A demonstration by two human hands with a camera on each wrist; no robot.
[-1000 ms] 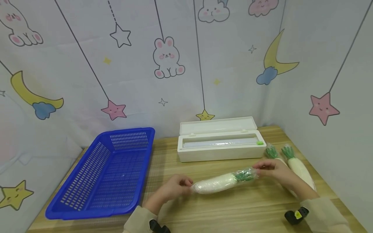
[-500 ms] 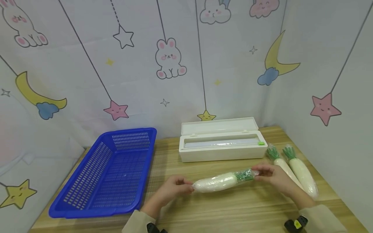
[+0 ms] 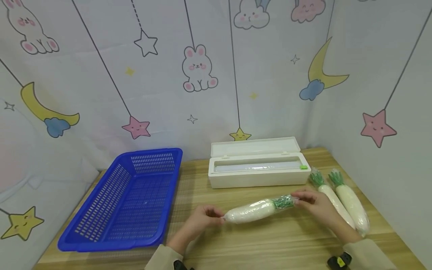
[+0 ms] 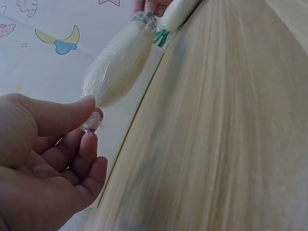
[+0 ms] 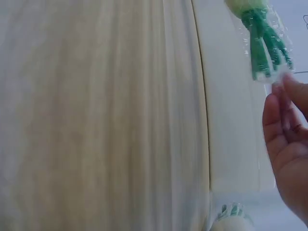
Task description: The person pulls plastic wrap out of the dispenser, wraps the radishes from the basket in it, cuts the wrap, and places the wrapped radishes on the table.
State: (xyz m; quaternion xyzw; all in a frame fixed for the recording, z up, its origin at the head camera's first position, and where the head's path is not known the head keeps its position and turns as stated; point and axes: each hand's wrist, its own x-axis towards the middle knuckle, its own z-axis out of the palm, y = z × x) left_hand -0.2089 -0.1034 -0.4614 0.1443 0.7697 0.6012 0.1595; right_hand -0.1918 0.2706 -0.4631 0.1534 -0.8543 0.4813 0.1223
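Between my two hands is a white radish (image 3: 251, 212) with green stem ends, wrapped in clear plastic film. My left hand (image 3: 202, 221) pinches the twisted film at the root tip; the left wrist view shows the small film twist (image 4: 92, 121) between thumb and fingers. At the other end, my right hand (image 3: 315, 206) pinches the film past the green stems (image 5: 263, 45) with thumb and fingertips. Two more wrapped radishes lie to the right, one with its body (image 3: 337, 204) partly behind my right forearm and the other (image 3: 352, 206) beside it.
A blue plastic basket (image 3: 161, 232) stands at the left of the wooden table (image 3: 270, 247). Behind the held radish sits a long white film box (image 3: 260, 180), lid raised, with a film roll inside and a green slider (image 3: 303, 167). A patterned curtain (image 3: 162, 90) hangs behind.
My left fingers have closed onto the film at the radish's root tip. The radish stays at about the same spot, and the right hand keeps its pinch.
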